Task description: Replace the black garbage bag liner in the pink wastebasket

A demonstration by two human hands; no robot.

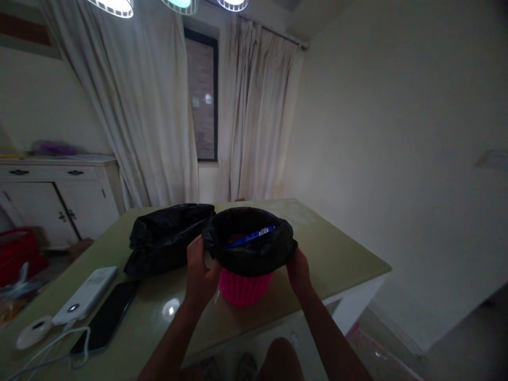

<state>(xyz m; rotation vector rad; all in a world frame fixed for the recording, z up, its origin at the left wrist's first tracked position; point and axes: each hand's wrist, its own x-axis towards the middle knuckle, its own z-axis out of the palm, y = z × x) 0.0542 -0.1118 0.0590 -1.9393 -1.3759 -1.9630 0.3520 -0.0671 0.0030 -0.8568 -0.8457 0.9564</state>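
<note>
Glossy black liner (pixel 254 254) over pink woven basket (pixel 243 288)

Your left hand (pixel 200 272) and right hand (pixel 298 271) are bare, without gloves, rings or watch. Both forearms are sleeveless. Below the table (pixel 341 248) edge, your knee is uncovered.

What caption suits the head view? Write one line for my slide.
Both hands, left hand and right hand, grip the black bag liner over a pink basket on the table.

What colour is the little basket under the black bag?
Bright pink, seen in the head view: the basket shows below the black bag.
</note>
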